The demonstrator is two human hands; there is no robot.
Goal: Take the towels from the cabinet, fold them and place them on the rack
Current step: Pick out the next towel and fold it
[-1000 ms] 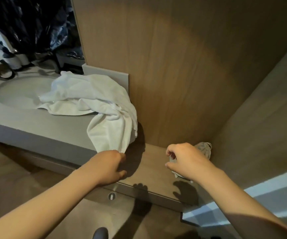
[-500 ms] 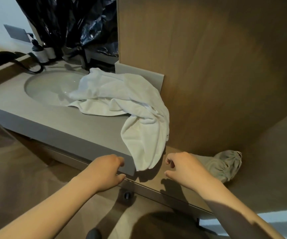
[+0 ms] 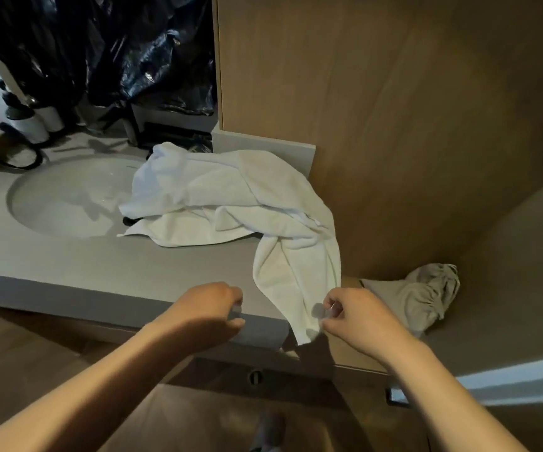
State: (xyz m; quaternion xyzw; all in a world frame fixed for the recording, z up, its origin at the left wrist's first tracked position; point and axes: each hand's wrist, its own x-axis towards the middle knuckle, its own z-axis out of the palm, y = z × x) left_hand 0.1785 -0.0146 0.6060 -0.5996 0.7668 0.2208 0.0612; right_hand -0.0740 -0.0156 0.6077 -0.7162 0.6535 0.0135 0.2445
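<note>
A crumpled white terry towel is seen draped over the smooth grey tabletop, one end hung over the front edge. That end is pinched by the right hand; the left hand is held curled and empty nearby.

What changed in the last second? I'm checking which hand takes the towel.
The right hand left the crumpled grey cloth and moved left to the hanging corner of the white terry towel; whether it pinches is unclear. The left hand drew away from that corner. Both cloths stayed put.
</note>
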